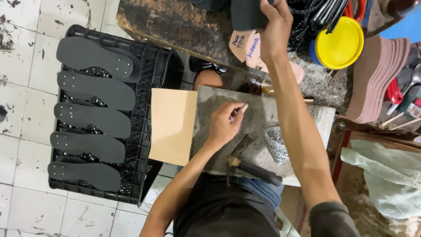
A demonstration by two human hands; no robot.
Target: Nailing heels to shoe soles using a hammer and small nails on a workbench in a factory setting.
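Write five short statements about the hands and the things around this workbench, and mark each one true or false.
1. Five dark sole cutouts lie in a row on the black crate. True.
2. The right hand rests flat on the grey slab. False: it is raised at the far side of the bench, gripping a dark sole piece.
3. The left hand pinches a small pale object over the grey slab. True.
4. The hammer is in the left hand. False: it lies on the slab near the person, held by no hand.
5. The round lid by the stack of brown soles is red. False: it is yellow.
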